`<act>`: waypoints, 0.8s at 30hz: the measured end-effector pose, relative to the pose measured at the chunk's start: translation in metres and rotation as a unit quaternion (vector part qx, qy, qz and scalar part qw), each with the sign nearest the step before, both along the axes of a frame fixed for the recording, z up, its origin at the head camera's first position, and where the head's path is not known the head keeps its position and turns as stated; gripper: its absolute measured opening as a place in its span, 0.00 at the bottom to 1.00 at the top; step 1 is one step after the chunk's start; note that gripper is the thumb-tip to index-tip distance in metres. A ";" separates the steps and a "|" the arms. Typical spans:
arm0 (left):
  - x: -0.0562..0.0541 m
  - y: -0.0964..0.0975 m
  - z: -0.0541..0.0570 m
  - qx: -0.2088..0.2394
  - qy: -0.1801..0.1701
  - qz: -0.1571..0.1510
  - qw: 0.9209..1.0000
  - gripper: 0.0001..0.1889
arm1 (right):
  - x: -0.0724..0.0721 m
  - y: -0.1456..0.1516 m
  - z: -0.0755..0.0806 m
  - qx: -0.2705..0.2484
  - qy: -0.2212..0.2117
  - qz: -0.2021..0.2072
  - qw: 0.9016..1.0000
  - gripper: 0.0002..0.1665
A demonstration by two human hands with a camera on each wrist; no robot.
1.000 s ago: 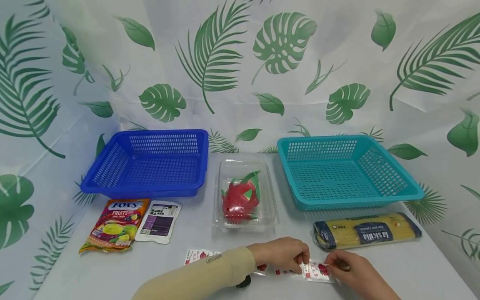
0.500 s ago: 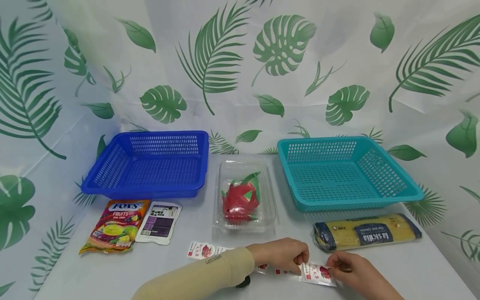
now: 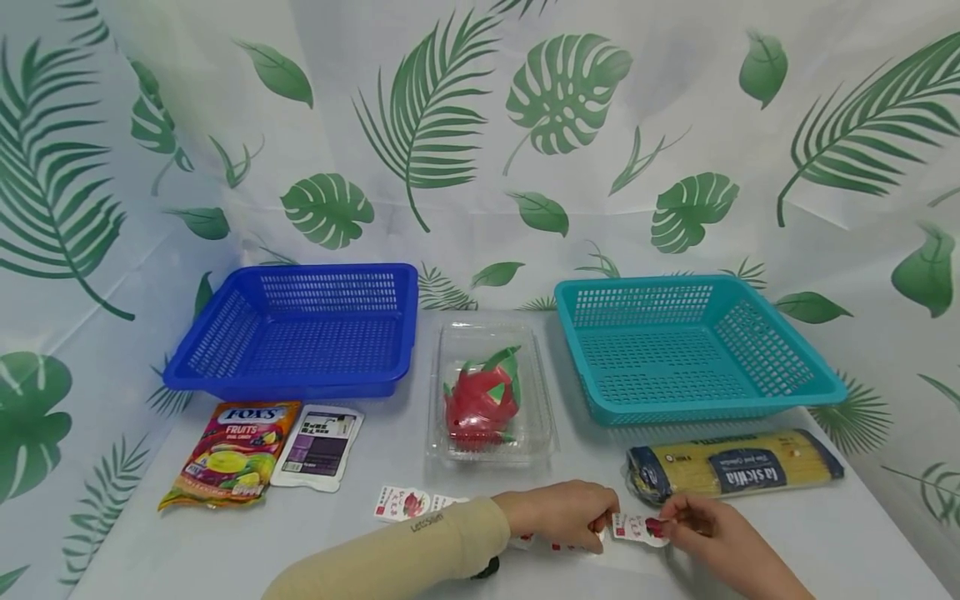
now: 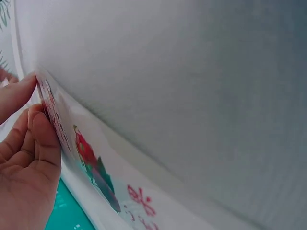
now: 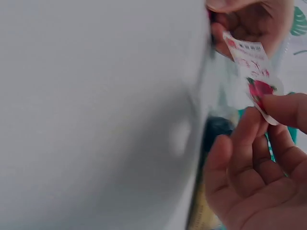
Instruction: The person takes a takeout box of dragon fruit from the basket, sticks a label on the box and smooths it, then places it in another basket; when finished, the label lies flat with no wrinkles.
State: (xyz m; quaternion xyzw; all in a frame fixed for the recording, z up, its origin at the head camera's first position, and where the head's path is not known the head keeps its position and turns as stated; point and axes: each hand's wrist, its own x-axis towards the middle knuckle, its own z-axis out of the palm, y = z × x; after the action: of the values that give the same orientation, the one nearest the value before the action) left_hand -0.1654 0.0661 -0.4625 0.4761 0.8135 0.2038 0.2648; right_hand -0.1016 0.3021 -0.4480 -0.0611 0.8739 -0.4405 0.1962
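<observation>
My right hand pinches a small white sticker with a red dragon fruit print. In the right wrist view the sticker stands up between thumb and fingertips, away from the table. My left hand holds the end of a strip of matching stickers, its thumb and fingers pinching the edge in the left wrist view. The sleeve hides the strip's middle. Behind the hands a clear plastic box holds a dragon fruit, lid on.
A blue basket stands back left and a teal basket back right. A candy bag and a white-and-purple packet lie at left, a spaghetti pack at right. A small black object shows beneath the left sleeve.
The right hand has peeled the end sticker off its strip and now holds it raised, its backing gone from beneath. The left hand has stayed nearly in place.
</observation>
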 end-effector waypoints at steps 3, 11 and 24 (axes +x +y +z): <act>0.001 0.000 -0.002 0.001 -0.001 0.002 1.000 0.14 | -0.001 -0.001 0.009 -0.006 0.002 -0.030 1.000 0.15; 0.002 -0.008 0.014 0.105 0.018 0.052 0.993 0.13 | -0.009 -0.014 0.038 -0.004 -0.030 -0.081 0.996 0.26; 0.005 -0.020 0.038 0.332 -0.190 0.157 0.910 0.12 | -0.031 -0.036 0.059 -0.078 -0.003 0.030 0.996 0.21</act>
State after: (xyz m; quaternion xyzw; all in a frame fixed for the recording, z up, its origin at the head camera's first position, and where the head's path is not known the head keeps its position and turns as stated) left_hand -0.1603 0.0459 -0.4248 0.3549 0.6973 0.5878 0.2058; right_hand -0.1329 0.2658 -0.3890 -0.1013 0.8340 -0.5017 0.2060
